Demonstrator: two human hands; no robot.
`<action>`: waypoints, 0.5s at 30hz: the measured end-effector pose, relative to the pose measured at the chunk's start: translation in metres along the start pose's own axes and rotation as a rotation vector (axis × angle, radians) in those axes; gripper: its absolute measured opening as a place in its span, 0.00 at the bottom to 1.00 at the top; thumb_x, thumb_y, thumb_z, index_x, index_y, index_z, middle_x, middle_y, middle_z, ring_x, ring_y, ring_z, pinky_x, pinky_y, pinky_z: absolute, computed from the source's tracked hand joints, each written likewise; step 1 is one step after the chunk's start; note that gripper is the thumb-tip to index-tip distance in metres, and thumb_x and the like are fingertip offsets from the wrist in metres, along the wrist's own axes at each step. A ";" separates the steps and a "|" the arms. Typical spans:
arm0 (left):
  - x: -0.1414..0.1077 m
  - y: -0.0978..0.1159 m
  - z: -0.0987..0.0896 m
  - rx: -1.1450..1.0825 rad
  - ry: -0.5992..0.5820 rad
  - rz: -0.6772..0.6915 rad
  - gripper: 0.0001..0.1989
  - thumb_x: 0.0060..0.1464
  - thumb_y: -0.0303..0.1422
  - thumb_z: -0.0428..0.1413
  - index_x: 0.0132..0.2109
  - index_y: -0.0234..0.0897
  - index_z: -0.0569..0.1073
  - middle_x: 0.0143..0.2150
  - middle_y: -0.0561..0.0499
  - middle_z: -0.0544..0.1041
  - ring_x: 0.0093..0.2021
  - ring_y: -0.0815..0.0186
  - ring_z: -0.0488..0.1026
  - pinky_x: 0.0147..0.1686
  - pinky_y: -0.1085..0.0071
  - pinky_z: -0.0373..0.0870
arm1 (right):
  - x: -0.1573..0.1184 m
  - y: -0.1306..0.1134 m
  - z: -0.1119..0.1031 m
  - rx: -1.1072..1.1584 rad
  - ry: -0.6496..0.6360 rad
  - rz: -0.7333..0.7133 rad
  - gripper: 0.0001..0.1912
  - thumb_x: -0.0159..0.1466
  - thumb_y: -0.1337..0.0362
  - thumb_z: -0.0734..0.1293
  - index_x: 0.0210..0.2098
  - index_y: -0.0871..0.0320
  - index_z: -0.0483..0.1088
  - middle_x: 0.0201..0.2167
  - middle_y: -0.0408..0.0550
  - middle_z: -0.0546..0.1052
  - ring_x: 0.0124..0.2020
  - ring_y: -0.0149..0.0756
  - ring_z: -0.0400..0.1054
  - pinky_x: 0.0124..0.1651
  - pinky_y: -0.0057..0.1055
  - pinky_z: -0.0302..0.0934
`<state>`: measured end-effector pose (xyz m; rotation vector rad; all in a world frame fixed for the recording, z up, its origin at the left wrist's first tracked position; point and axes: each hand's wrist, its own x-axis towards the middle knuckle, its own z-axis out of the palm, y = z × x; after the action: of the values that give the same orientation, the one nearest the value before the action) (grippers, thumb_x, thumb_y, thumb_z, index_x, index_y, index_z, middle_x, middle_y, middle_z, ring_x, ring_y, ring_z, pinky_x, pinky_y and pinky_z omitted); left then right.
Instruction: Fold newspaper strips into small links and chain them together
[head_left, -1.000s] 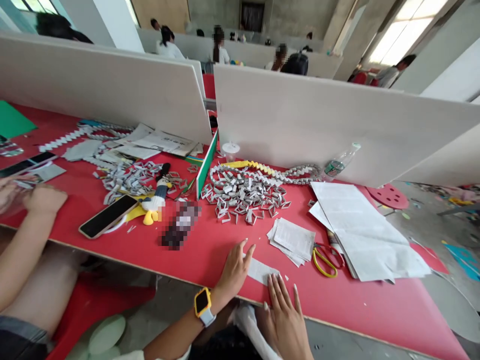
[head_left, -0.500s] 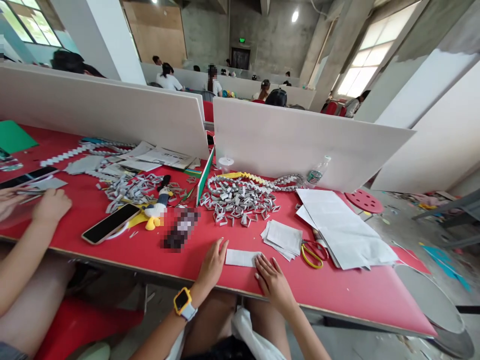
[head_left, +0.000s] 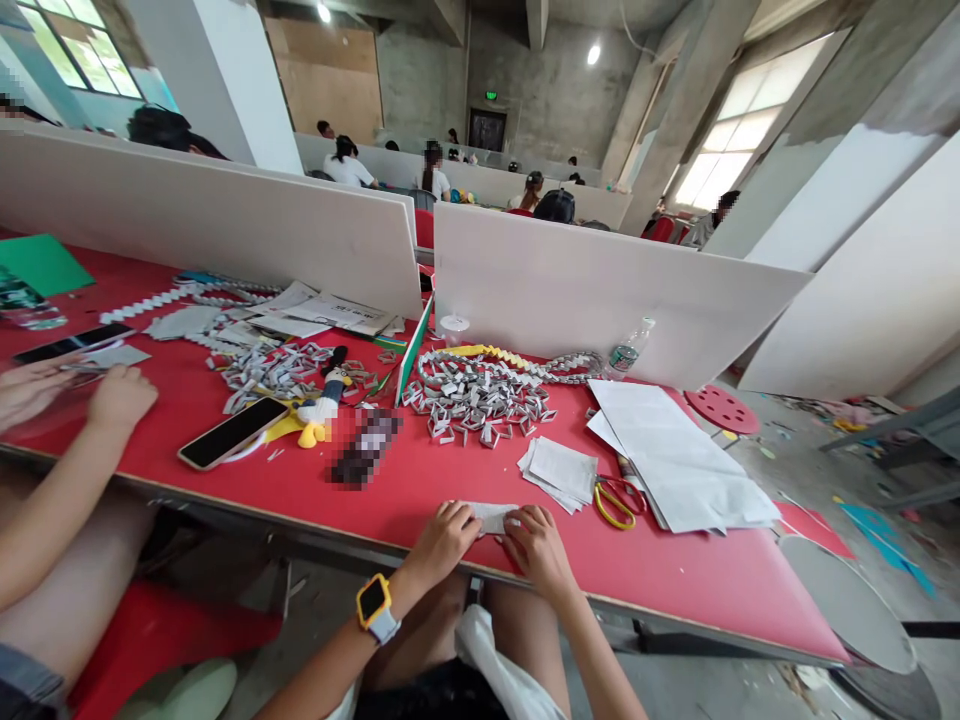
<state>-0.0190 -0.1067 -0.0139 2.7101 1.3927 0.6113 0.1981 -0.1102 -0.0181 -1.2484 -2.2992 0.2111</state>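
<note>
A small white paper strip [head_left: 493, 516] lies near the front edge of the red table [head_left: 420, 500]. My left hand [head_left: 448, 537], below which a yellow watch is worn, grips the strip's left end with curled fingers. At the right end, my right hand [head_left: 538, 543] holds the same strip, fingers bent over it. Just beyond, to the right, are a stack of paper pieces [head_left: 562, 470] and scissors with red and yellow handles [head_left: 616, 503]. A heap of folded grey paper links [head_left: 480, 395] sits farther back.
Large white sheets [head_left: 682, 460] lie at the right, with a bottle [head_left: 628, 348] behind. White divider boards [head_left: 600, 290] stand along the back. Left are a phone [head_left: 234, 432], a plush toy [head_left: 321, 408] and another person's hands [head_left: 120, 398].
My left hand has moved right onto the strip's left end. Both hands have gone from flatter, spread fingers to curled ones gripping the strip. The view has shifted slightly.
</note>
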 end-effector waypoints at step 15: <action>-0.008 -0.034 0.008 -0.175 0.065 -0.314 0.07 0.60 0.33 0.52 0.35 0.38 0.71 0.35 0.49 0.75 0.38 0.60 0.73 0.38 0.64 0.66 | 0.015 -0.006 0.010 0.151 0.073 0.303 0.08 0.66 0.69 0.61 0.33 0.55 0.70 0.32 0.47 0.75 0.36 0.40 0.67 0.39 0.33 0.61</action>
<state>-0.0465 -0.0919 -0.0307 2.2933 1.6479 0.7586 0.1825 -0.1004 -0.0193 -1.4941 -1.9848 0.4292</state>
